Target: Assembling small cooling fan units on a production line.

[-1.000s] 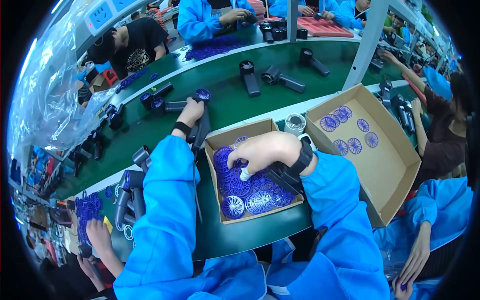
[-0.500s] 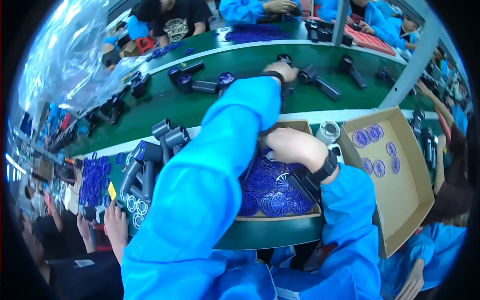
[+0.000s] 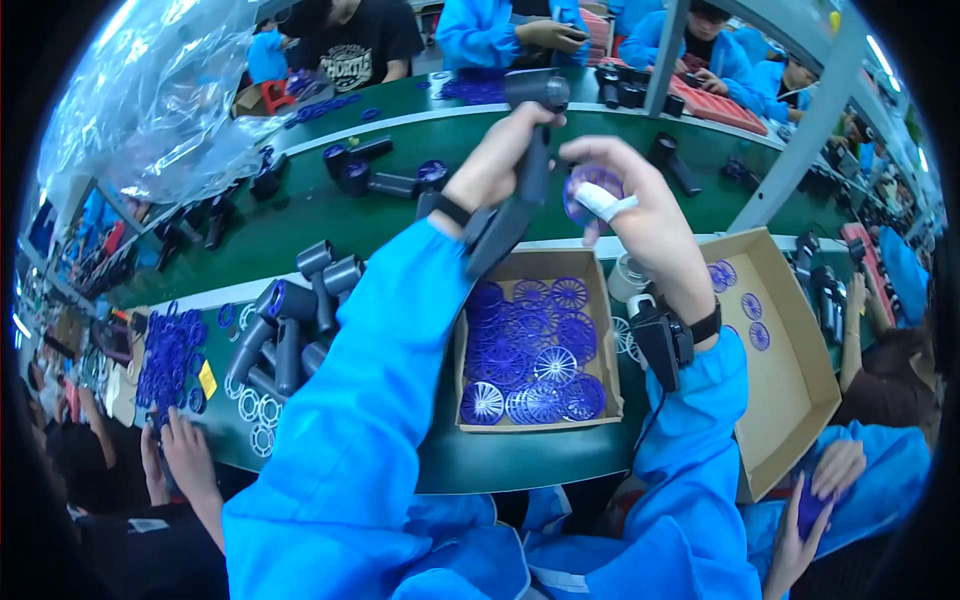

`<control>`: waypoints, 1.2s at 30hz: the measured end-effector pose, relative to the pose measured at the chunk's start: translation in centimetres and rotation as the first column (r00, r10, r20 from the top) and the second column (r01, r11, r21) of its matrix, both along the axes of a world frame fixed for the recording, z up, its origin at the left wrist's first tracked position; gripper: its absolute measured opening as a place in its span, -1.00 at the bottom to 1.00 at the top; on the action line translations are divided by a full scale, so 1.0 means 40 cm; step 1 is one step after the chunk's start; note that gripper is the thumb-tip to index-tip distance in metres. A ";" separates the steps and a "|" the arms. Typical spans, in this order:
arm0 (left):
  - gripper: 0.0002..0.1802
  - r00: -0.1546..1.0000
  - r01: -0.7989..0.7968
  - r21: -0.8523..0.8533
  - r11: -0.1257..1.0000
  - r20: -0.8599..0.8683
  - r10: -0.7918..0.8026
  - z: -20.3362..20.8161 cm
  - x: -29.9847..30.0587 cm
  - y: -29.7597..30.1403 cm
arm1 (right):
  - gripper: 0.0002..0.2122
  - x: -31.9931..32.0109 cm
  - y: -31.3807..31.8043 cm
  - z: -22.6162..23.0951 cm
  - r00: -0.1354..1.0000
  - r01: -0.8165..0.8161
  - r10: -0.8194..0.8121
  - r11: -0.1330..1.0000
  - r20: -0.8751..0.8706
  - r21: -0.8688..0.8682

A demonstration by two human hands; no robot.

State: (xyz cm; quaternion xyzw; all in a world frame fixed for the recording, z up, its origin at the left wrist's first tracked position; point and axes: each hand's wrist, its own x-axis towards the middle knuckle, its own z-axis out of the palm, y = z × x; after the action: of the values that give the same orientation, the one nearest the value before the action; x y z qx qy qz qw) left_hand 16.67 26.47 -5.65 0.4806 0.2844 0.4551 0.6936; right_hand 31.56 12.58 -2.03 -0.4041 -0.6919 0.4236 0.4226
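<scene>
My left hand (image 3: 492, 168) is closed around the handle of a dark grey hair-dryer-shaped housing (image 3: 537, 92), raised over the green conveyor belt with its round head uppermost. Just right of it, my right hand (image 3: 648, 205) grips a round purple spoked grille (image 3: 590, 190). White tape or a finger cover (image 3: 606, 202) wraps one of its fingers. The grille and the housing are apart. Below my hands a cardboard box (image 3: 612, 405) holds many purple spoked grilles (image 3: 520, 340), plus some white-looking ones. A black strapped device (image 3: 660, 345) sits on my right wrist.
More grey housings (image 3: 290, 325) pile up left of the box, beside white rings (image 3: 262, 410) and purple rings (image 3: 170, 355). A second carton (image 3: 790, 385) with a few grilles tilts at right. Housings lie along the green belt (image 3: 300, 215). Co-workers sit across and on both sides.
My left hand has picked up a grey housing from the belt and drawn it back toward me. My right hand has risen out of the box with a purple grille.
</scene>
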 end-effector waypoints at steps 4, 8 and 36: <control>-0.76 0.996 0.056 0.017 0.998 0.064 -0.057 0.063 -0.058 -0.241 | -0.78 -0.047 -0.011 0.011 0.917 0.053 0.013 0.987 -0.399 0.155; -0.65 0.998 -0.038 0.189 0.981 0.062 0.027 0.091 -0.052 -0.314 | -0.78 -0.054 -0.042 0.017 0.840 0.117 -0.030 0.985 -0.541 0.128; -0.44 0.973 -0.229 0.451 0.863 0.132 0.189 0.126 -0.072 -0.374 | -0.52 0.014 -0.066 0.027 0.737 -0.334 0.300 0.941 -0.605 0.060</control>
State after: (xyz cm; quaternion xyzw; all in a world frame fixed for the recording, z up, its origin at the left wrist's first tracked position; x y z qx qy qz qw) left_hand 13.79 11.51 -0.62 0.5791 0.1888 0.6017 0.5167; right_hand 32.12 9.94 -0.94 -0.1342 -0.5670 0.6139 0.5325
